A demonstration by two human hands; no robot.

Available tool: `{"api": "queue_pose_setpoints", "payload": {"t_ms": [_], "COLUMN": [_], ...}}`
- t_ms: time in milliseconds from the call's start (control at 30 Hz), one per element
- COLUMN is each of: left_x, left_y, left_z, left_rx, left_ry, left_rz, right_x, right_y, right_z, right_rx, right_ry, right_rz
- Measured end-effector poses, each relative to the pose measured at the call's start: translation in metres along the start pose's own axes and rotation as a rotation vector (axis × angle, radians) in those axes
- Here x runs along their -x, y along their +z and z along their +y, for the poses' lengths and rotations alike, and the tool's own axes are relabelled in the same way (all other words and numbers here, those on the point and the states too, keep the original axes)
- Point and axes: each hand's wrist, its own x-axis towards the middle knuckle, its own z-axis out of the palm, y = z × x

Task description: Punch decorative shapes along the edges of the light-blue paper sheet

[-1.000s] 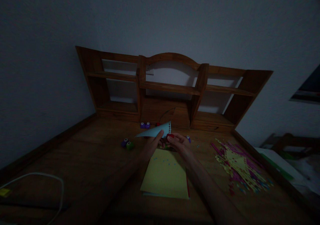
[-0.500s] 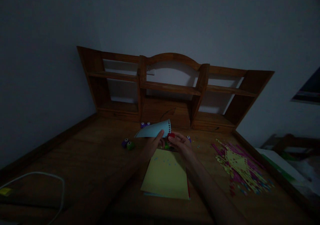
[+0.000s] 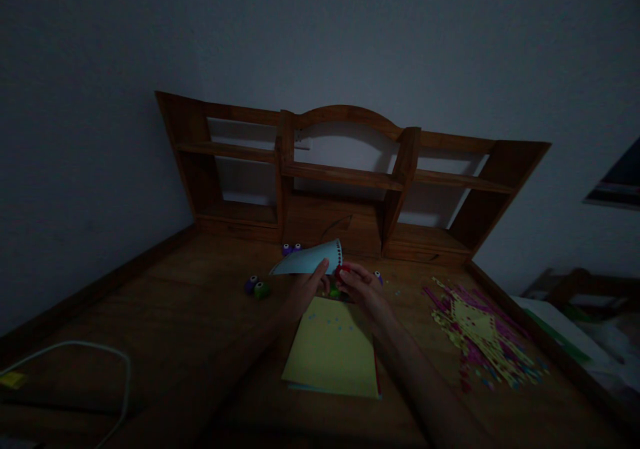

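Note:
The scene is dim. My left hand (image 3: 305,290) pinches a light blue paper sheet (image 3: 309,261) with a row of punched holes along its right edge, held just above the wooden desk (image 3: 165,316). My right hand (image 3: 361,288) is closed on a small red paper punch (image 3: 342,271) set against that holed edge. Below both hands lies a yellow sheet (image 3: 331,349) on a thin stack of coloured paper, sprinkled with tiny blue dots.
Small punches sit on the desk: a purple and a green one (image 3: 255,287), two purple ones (image 3: 291,248) further back. A pile of pink and yellow paper scraps (image 3: 475,336) lies right. A wooden shelf unit (image 3: 345,176) stands behind. A white cable (image 3: 100,362) loops at the left.
My hands and the blue sheet have barely shifted; the red punch stays at the sheet's holed edge.

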Motion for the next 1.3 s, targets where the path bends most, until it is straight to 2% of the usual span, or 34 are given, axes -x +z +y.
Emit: {"api": "queue_pose_setpoints", "payload": {"t_ms": [200, 533, 800, 1033, 1300], "left_x": [0.003, 0.0, 0.0, 0.004, 0.008], "left_y": [0.002, 0.001, 0.001, 0.005, 0.005], "left_z": [0.004, 0.0, -0.004, 0.006, 0.014], "left_rx": [0.009, 0.007, -0.011, 0.043, 0.024], "left_ry": [-0.007, -0.013, -0.002, -0.029, -0.074], "left_rz": [0.013, 0.016, 0.016, -0.068, -0.013], "right_x": [-0.001, 0.0, 0.001, 0.001, 0.001], "right_y": [0.001, -0.002, -0.001, -0.001, -0.002], "right_z": [0.0, -0.001, -0.003, -0.001, -0.001], "right_rx": [-0.025, 0.023, -0.072, -0.097, -0.017], "right_ry": [0.014, -0.002, 0.06, 0.077, 0.092], "right_rz": [0.0, 0.007, -0.027, -0.05, -0.082]}}
